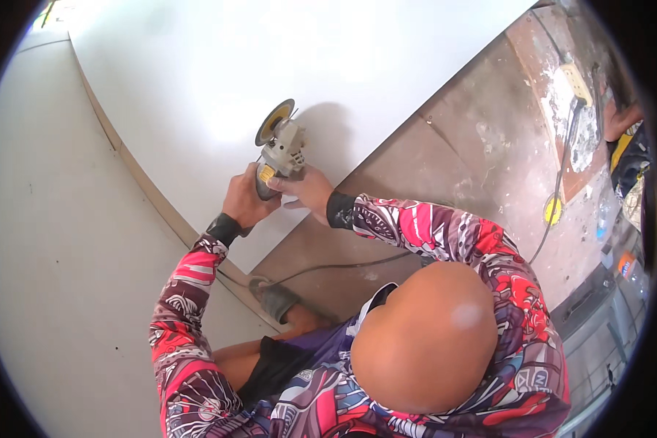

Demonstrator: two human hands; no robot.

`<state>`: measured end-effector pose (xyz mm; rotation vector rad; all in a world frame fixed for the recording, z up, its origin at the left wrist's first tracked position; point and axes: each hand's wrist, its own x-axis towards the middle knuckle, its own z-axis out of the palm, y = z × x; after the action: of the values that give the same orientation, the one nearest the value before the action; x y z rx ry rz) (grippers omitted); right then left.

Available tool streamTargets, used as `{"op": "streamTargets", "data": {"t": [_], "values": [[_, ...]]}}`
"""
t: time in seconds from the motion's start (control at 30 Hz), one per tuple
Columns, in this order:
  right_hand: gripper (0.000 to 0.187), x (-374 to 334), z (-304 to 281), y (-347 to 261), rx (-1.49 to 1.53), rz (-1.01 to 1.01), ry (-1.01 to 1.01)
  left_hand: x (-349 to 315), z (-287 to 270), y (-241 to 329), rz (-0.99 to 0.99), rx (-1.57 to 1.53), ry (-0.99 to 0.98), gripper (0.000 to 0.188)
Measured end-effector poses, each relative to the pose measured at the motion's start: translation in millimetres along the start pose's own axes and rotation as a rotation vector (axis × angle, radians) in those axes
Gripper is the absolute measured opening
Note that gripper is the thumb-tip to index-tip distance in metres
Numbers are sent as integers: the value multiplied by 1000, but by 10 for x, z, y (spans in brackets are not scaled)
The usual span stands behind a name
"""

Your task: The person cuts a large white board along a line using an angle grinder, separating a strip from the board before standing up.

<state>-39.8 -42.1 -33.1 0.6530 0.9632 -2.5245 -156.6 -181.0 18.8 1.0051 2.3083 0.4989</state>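
A white panel spreads out with open room ahead, its right edge bordering brown floor. My left grip and right grip wrap around one angle grinder over the panel, partly hiding its body; whether its single disc touches, I cannot tell.

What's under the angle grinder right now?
Under the angle grinder is the white board, with a shadow to the right. The surface directly behind the grinder, left hand and right hand is covered and can't be seen.
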Motion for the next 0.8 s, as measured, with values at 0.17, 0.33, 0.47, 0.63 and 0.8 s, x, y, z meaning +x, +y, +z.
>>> {"op": "streamTargets", "data": {"t": [0.17,0.33,0.47,0.63,0.8], "values": [[67,105,-51,40,157,-13,-11,96,13,-35,14,34,-23,46],[74,152,-74,65,181,12,-7,125,15,-59,-2,58,-49,45],[75,153,-68,54,189,9,-18,124,-12,-35,1,44,-39,44],[75,162,-28,41,197,13,-12,132,-77,-36,-8,48,-60,43],[74,154,-24,39,199,8,-1,142,-96,-20,-18,45,-83,44]]}}
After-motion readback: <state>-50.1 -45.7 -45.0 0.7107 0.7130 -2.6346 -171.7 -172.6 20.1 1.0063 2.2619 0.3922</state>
